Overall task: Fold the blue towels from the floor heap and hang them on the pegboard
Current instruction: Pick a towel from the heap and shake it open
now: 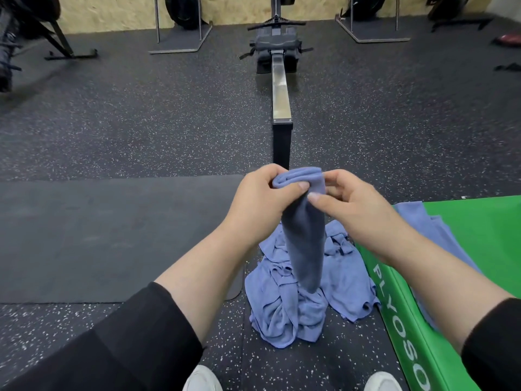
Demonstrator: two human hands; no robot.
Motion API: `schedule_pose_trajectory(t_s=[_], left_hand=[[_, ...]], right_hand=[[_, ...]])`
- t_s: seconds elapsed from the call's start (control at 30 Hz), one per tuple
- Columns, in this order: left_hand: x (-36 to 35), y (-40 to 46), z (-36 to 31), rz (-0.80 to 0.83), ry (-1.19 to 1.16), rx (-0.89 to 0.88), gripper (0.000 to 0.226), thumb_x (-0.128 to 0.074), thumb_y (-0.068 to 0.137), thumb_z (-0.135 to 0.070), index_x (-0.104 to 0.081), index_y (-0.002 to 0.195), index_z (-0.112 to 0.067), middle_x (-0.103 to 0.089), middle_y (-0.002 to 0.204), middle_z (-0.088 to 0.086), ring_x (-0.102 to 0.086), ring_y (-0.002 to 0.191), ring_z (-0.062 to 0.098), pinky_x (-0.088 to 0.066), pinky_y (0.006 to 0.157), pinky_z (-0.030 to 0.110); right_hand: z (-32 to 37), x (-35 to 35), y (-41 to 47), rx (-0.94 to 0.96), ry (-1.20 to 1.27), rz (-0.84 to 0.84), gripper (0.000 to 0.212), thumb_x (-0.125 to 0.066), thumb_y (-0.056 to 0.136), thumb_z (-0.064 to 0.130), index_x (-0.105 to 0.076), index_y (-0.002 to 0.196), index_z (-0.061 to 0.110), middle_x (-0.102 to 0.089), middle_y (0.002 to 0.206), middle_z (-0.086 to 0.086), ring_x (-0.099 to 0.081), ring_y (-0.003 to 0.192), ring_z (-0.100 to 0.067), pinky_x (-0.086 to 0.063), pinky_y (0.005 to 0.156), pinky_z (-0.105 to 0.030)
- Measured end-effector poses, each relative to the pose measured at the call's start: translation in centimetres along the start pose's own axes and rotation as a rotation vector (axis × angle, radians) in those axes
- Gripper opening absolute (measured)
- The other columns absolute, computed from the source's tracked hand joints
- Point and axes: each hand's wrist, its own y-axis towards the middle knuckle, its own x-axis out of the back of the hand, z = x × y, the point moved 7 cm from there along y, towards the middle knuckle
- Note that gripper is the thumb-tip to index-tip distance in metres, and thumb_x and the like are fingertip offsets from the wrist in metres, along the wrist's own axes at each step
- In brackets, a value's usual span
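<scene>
**Two hands hold a folded blue towel above a heap on a gym floor**

Seen from above, both forearms reach forward in pushed-up black sleeves. The left hand (260,197) grips the top of a folded blue towel (304,235), fingers curled over the fold and thumb pressed across the front. The right hand (352,201) pinches the same top edge from the other side, thumb and fingers closed on the cloth. The towel hangs straight down in a narrow strip, its lower end just above the heap of blue towels (296,306) on the speckled black floor (141,122). Another blue towel (428,230) lies spread on a green box (479,235) to the right. A grey mat (112,235) lies to the left. A rowing machine (280,88) stretches away ahead. Two white shoe tips show at the bottom.
</scene>
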Motion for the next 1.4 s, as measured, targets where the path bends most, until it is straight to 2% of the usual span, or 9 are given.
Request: schedule_pose_trajectory(t_s=[0.17,0.33,0.53,0.63,0.77,0.83,0.93,1.13,1.4], left_hand=[[0.4,0.1,-0.9,-0.08,-0.158,-0.038,0.018,-0.076,0.087,-0.017,-0.062,0.077,-0.017,-0.061,0.067,-0.015,-0.053,0.066,0.0,-0.041,0.059,0.014],[1.6,0.5,-0.9,-0.201,-0.306,-0.022,0.016,-0.075,0.089,-0.021,-0.065,0.084,-0.01,-0.064,0.075,-0.005,-0.058,0.07,0.007,-0.047,0.065,0.024],[-1.1,-0.1,1.0,0.056,-0.51,0.231,0.023,-0.074,0.091,-0.018,-0.071,0.109,-0.004,-0.076,0.107,0.015,-0.072,0.095,0.024,-0.056,0.093,0.043],[-0.4,0.2,1.1,-0.047,-0.521,0.219,0.021,-0.073,0.091,-0.015,-0.071,0.11,-0.008,-0.077,0.105,0.012,-0.073,0.096,0.023,-0.058,0.09,0.041],[0.8,0.9,1.2,-0.092,-0.571,0.227,0.017,-0.073,0.091,-0.016,-0.071,0.107,-0.011,-0.077,0.097,0.005,-0.072,0.087,0.016,-0.059,0.076,0.03],[1.4,1.1,1.4,-0.111,-0.566,0.23,0.016,-0.073,0.091,-0.017,-0.072,0.106,-0.011,-0.077,0.096,0.004,-0.072,0.086,0.015,-0.058,0.075,0.029],[2.3,1.4,1.9,-0.141,-0.58,0.243,0.016,-0.073,0.092,-0.02,-0.071,0.106,-0.013,-0.077,0.097,0.003,-0.073,0.089,0.014,-0.059,0.08,0.031],[3.7,1.9,3.1,-0.21,-0.68,0.303,0.026,-0.073,0.092,-0.024,-0.068,0.114,-0.011,-0.078,0.103,0.006,-0.075,0.097,0.019,-0.06,0.086,0.037],[4.2,1.7,3.7,-0.264,-0.748,0.34,0.03,-0.074,0.092,-0.025,-0.067,0.117,-0.01,-0.078,0.106,0.005,-0.075,0.099,0.018,-0.059,0.092,0.04]], right_hand=[[-0.7,-1.3,-0.5,-0.023,-0.216,0.107,0.015,-0.077,0.087,0.014,-0.073,0.1,0.018,-0.078,0.094,0.007,-0.066,0.082,0.0,-0.051,0.072,-0.014],[-0.3,-2.1,-0.5,-0.012,-0.316,0.087,0.034,-0.057,0.092,0.049,-0.069,0.105,0.02,-0.075,0.103,0.004,-0.068,0.101,-0.02,-0.053,0.093,-0.044],[-0.5,-2.1,-0.6,0.009,-0.32,0.066,0.023,-0.045,0.106,0.033,-0.064,0.112,0.02,-0.072,0.108,0.012,-0.065,0.104,-0.008,-0.049,0.097,-0.041],[-0.8,-1.9,-0.6,-0.014,-0.362,0.059,0.028,-0.052,0.101,0.041,-0.061,0.101,0.015,-0.067,0.092,0.009,-0.059,0.082,-0.01,-0.047,0.083,-0.037],[-2.1,-3.0,-1.2,-0.108,-0.367,0.22,0.054,-0.079,0.071,0.052,-0.061,0.116,0.026,-0.072,0.108,0.014,-0.067,0.102,-0.006,-0.054,0.09,-0.037],[-2.7,-3.3,-1.3,-0.132,-0.451,0.26,0.045,-0.083,0.072,0.045,-0.065,0.108,0.024,-0.074,0.1,0.011,-0.069,0.093,-0.009,-0.056,0.08,-0.031],[-2.7,-3.1,-1.5,-0.12,-0.557,0.272,0.022,-0.076,0.085,0.039,-0.068,0.093,0.02,-0.074,0.087,0.006,-0.061,0.074,-0.005,-0.048,0.064,-0.021],[-3.1,-2.3,-1.5,-0.133,-0.546,0.257,0.035,-0.056,0.098,0.043,-0.062,0.091,0.009,-0.069,0.087,-0.006,-0.051,0.071,-0.008,-0.05,0.075,-0.04],[-3.0,-0.6,-1.2,0.013,-0.551,0.104,0.041,-0.042,0.106,0.037,-0.041,0.071,0.016,-0.046,0.065,0.008,-0.04,0.063,-0.008,-0.037,0.067,-0.038]])
